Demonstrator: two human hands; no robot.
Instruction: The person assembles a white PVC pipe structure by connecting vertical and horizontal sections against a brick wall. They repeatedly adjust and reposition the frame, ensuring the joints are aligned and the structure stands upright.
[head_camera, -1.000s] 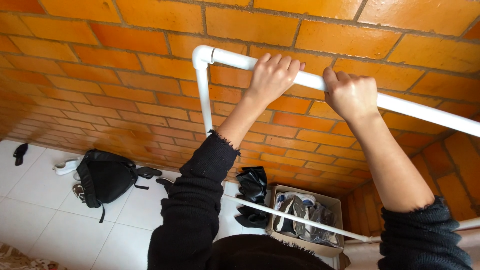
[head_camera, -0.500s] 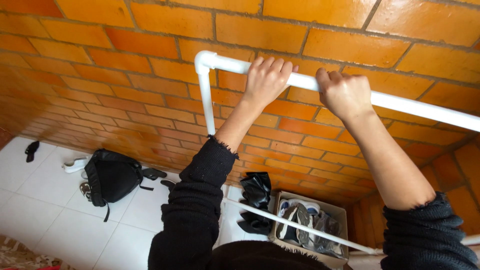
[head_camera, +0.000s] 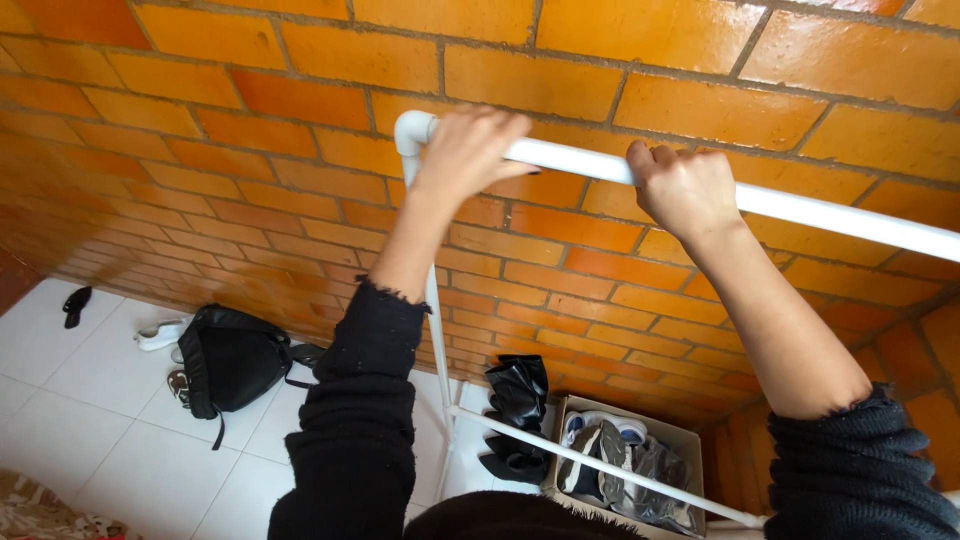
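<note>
A white pipe frame stands against an orange brick wall (head_camera: 250, 150). Its top rail (head_camera: 830, 212) runs right from a corner elbow (head_camera: 412, 130). My left hand (head_camera: 468, 150) grips the rail just right of that elbow. My right hand (head_camera: 684, 187) is wrapped around the same rail a little further right. Both arms wear black knit sleeves pushed back from the wrists. A vertical post (head_camera: 436, 330) drops from the elbow to a lower white rail (head_camera: 600, 465).
On the white tiled floor (head_camera: 90, 430) lie a black backpack (head_camera: 232, 358), loose shoes (head_camera: 160, 333) and a black sandal (head_camera: 75, 303). Black boots (head_camera: 517, 400) and a cardboard box of shoes (head_camera: 630, 460) sit under the frame.
The view has tilted slightly, so the rail and hands sit lower in the frame. Both hands keep their grip on the top rail.
</note>
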